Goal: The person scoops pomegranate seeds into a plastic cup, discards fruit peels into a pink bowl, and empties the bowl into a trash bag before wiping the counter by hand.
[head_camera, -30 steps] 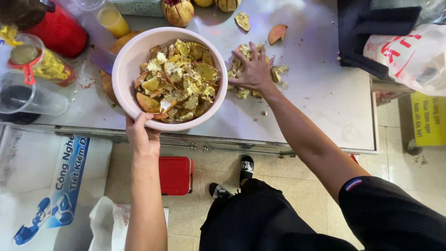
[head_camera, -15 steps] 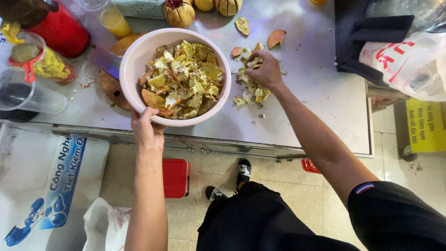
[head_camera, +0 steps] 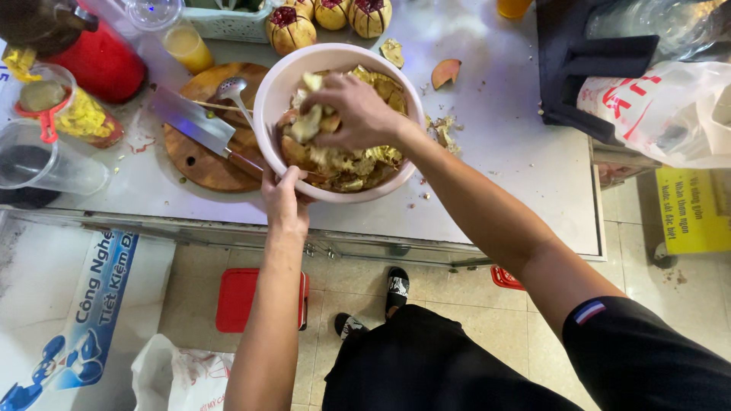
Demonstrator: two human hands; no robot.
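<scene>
Now pink bowl (head_camera: 268, 91) holds peels (head_camera: 346, 160); right hand (head_camera: 352, 110) inside.

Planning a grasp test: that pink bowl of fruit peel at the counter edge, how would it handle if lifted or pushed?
The pink bowl looks like stiff plastic, so it should keep its shape. It is heaped with peel, so probably weighty and top-heavy. It overhangs the counter edge with only the left hand gripping its rim, so a push could tip it. The right hand rests in the peel.

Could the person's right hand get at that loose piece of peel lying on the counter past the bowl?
Probably yes: the right hand is over the bowl, and the peel piece lies close by on open counter, nothing between.
</scene>
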